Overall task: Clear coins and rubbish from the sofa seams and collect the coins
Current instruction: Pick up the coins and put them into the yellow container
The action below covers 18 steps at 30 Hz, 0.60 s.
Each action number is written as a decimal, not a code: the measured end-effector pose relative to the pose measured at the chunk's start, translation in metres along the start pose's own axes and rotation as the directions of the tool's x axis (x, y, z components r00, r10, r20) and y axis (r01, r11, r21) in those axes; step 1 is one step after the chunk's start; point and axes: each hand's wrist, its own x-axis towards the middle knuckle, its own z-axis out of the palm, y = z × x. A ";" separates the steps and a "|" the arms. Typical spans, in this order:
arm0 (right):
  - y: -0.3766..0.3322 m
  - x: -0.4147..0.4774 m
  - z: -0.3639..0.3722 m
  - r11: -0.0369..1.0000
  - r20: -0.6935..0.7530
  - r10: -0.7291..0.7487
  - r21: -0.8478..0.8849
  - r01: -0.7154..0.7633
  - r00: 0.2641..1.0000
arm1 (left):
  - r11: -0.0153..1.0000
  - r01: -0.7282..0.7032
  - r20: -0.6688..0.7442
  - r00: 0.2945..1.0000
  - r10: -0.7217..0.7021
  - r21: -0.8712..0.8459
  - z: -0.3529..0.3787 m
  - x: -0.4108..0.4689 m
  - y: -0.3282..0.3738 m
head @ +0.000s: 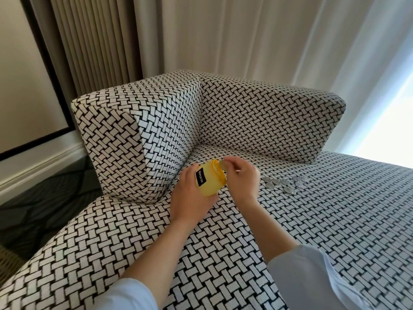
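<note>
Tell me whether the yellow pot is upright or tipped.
Tipped: the left hand holds the yellow pot with its mouth angled toward the right hand, pinching a coin there.

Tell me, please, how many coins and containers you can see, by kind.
Yellow container, held by the left hand: 1
Coin pinched by the right hand: 1
Loose coins on the sofa seat: about 9, some overlapping
Total: about 11

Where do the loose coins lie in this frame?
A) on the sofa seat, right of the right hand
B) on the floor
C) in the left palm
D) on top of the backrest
A: the loose coins sit clustered on the sofa seat just right of the right hand, which pinches one coin at the yellow container.
</note>
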 end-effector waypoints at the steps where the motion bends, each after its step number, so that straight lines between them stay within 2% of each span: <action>1: -0.004 0.000 0.003 1.000 0.027 -0.025 -0.001 0.025 0.999 | 1.000 -0.003 0.000 1.000 0.003 0.010 0.000 0.000 0.000; 4: -0.006 0.002 0.009 1.000 0.095 -0.023 0.009 0.022 0.995 | 1.000 0.000 -0.002 1.000 0.000 -0.005 -0.001 0.000 -0.001; 7: 0.006 0.005 0.005 0.988 -0.021 0.093 0.123 -0.090 0.995 | 1.000 0.007 -0.009 1.000 -0.007 -0.028 0.000 0.001 -0.002; 8: 0.014 0.007 0.003 0.990 -0.011 0.119 0.084 -0.118 0.993 | 0.999 0.008 -0.011 1.000 -0.008 -0.037 0.001 0.001 -0.003; 10: 0.029 0.009 -0.002 0.988 0.110 0.119 -0.113 -0.107 0.987 | 0.999 0.007 -0.014 1.000 -0.007 -0.034 0.003 0.002 -0.004; 14: 0.045 0.007 -0.001 0.890 0.403 0.000 -0.417 0.184 0.915 | 1.000 0.007 -0.016 1.000 -0.007 0.001 0.004 0.001 -0.003; 16: 0.043 0.006 0.003 0.801 0.480 0.026 -0.535 0.269 0.877 | 1.000 0.000 -0.026 1.000 0.001 0.005 0.003 0.001 -0.002; 18: 0.041 0.005 0.007 0.742 0.500 0.073 -0.605 0.288 0.863 | 1.000 0.000 -0.025 1.000 0.000 0.006 0.002 0.001 -0.001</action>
